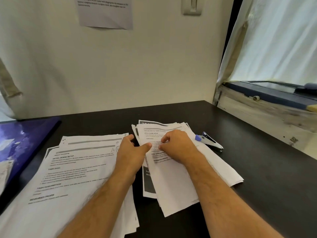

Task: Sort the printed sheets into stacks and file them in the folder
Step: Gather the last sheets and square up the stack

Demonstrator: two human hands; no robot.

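Note:
Two piles of printed sheets lie on a black desk (257, 186). The left pile (68, 177) is large and fanned, topped by a sheet with text headings. The right pile (175, 182) is loose and skewed, with a dark-printed sheet underneath. My left hand (132, 152) lies between the piles, its thumb pressing on the left edge of the right pile's top sheet. My right hand (176, 145) rests on that same top sheet with fingers curled, fingertips pinching at the paper. A blue folder (25, 134) lies at the far left.
A blue and silver stapler (209, 141) lies just right of the right pile. A wall with a taped notice (104, 12) stands behind the desk. A window sill (267, 103) with a white curtain is at the right.

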